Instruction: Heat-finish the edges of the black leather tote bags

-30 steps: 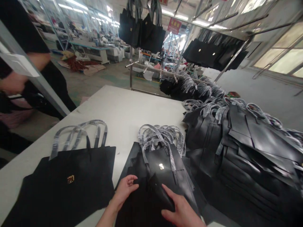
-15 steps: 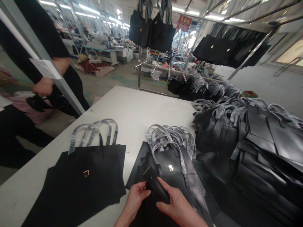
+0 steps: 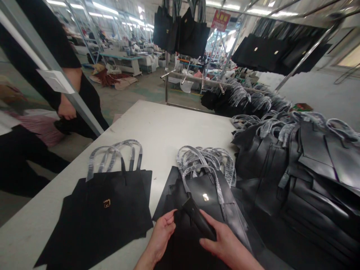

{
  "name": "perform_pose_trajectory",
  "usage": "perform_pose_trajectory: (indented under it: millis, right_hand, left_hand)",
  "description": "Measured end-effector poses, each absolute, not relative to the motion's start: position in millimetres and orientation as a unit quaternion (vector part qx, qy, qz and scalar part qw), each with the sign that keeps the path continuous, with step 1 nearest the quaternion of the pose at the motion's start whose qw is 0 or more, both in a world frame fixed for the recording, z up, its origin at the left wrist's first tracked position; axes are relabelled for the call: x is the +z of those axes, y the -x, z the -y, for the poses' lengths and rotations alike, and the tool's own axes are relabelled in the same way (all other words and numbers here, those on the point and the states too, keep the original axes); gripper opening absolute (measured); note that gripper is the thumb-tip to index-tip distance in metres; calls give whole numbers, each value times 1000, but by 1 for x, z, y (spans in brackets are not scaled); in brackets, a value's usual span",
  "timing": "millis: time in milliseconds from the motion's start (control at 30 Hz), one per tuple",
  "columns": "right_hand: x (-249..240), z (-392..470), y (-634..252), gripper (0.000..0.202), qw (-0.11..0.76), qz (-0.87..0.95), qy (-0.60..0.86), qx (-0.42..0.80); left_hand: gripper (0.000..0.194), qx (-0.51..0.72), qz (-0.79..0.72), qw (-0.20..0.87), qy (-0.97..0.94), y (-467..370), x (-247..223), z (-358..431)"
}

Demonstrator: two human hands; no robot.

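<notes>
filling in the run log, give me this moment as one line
left hand: at middle bags, grip unclear | right hand: holding black piece | left bags: flat on table | right bags: heaped

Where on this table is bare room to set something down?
Widest is the tabletop beyond the handles, up to the far edge. Another patch lies left of the left stack; a thin strip shows between that stack and the middle pile. Crowded: the right, under heaped bags, and around your left hand and right hand.
</notes>
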State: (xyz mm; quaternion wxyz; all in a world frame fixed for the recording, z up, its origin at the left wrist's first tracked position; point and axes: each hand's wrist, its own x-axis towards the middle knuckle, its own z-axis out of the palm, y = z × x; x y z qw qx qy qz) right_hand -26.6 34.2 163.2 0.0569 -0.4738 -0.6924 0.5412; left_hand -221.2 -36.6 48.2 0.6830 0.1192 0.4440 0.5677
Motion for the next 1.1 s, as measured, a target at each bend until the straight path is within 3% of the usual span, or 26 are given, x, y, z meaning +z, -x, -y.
perform_pose_trajectory:
  millis: [200, 467, 667, 1100]
  right_hand:
    - [175, -21, 28, 77, -14, 707, 413, 574]
    - [158, -40, 44, 75, 70, 705, 470, 527]
    - [169, -36, 25, 77, -19, 676, 434, 595]
    - [170, -35, 39, 77, -45, 650, 436, 621]
  left_hand:
    - [64, 589, -445, 665, -113, 220, 51, 42]
    - [61, 603, -435, 658, -116, 215, 39, 41]
    - [60, 604, -490, 620, -103, 218, 32, 44]
    - [64, 628, -480, 608, -82, 210, 36, 46]
